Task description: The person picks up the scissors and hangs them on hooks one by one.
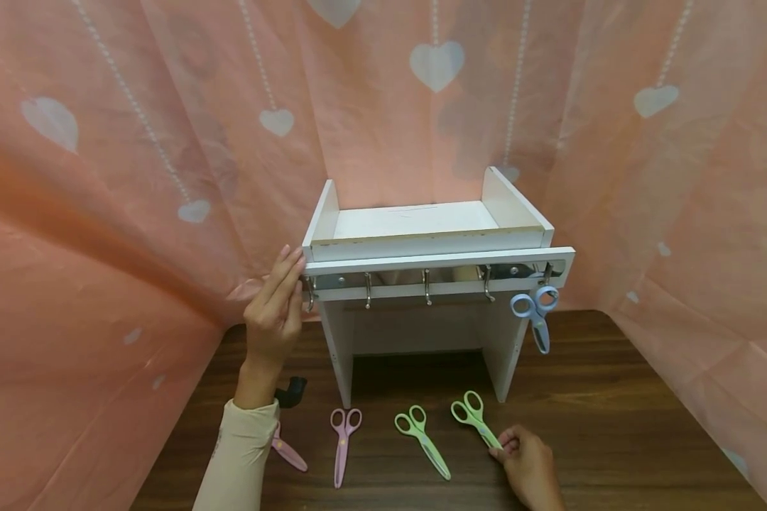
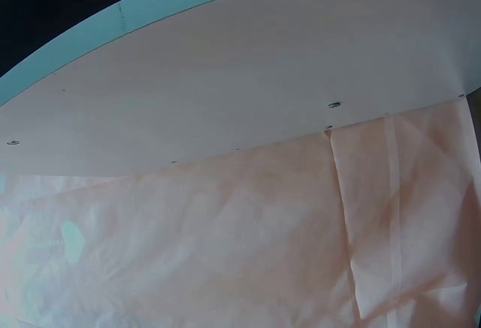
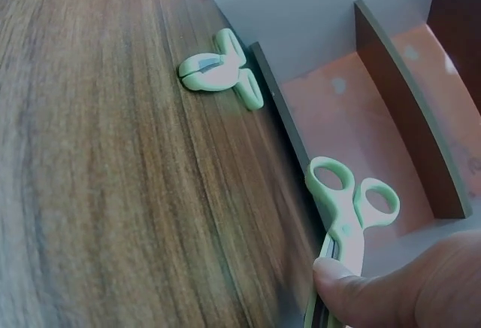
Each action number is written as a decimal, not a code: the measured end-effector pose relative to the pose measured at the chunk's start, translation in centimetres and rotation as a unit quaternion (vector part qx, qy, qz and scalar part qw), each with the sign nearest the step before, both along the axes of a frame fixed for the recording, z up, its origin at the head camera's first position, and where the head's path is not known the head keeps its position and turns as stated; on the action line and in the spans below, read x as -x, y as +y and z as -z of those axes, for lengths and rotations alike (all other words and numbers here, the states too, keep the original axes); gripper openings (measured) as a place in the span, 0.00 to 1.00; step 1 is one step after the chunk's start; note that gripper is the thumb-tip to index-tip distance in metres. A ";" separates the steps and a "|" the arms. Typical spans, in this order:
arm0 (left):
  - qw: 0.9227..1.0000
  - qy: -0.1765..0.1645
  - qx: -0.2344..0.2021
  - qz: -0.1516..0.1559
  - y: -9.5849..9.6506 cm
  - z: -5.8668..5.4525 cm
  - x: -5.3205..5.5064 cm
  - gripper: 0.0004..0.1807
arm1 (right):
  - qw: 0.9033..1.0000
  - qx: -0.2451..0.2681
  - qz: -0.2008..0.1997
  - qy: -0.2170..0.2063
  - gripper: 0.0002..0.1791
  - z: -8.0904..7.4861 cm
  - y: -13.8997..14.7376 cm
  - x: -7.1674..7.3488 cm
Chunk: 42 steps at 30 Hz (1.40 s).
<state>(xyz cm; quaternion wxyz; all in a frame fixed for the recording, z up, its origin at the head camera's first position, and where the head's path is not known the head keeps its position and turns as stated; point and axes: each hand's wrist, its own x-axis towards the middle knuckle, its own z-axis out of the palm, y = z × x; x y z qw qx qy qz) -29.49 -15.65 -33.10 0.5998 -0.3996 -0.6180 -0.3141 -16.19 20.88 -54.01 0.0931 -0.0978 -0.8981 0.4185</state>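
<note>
Between the thumb and fingers of my right hand (image 1: 529, 463) are the blades of a pair of green scissors (image 1: 479, 421), their handle loops pointing toward the shelf. In the right wrist view the thumb presses on the blades of these scissors (image 3: 345, 229). My left hand (image 1: 273, 318) rests with extended fingers against the left end of the white shelf's hook rail (image 1: 396, 293). Light blue scissors (image 1: 535, 311) hang by a loop from the rightmost hook. A second pair of green scissors (image 1: 423, 438) lies on the table, left of the held pair.
Pink scissors (image 1: 341, 443) lie on the wooden table (image 1: 613, 419), and another pink pair (image 1: 289, 453) is partly hidden by the left sleeve. The white shelf (image 1: 409, 246) stands against a peach curtain (image 1: 383, 106). Several other metal hooks (image 1: 427, 284) line its front.
</note>
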 end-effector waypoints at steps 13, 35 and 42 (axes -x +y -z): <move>1.000 -0.001 -0.002 0.001 0.1 0.0 -0.1 0.14 | 1.000 0.023 -0.003 0.003 0.11 -0.6 0.2 -0.1; 1.000 -0.007 -0.006 0.000 0.0 0.1 -0.2 0.14 | 0.998 0.031 0.010 0.063 0.11 -4.4 0.2 -1.1; 1.000 -0.006 -0.003 0.000 0.0 0.1 -0.2 0.15 | 0.997 0.026 0.014 0.068 0.11 -4.7 0.1 -1.3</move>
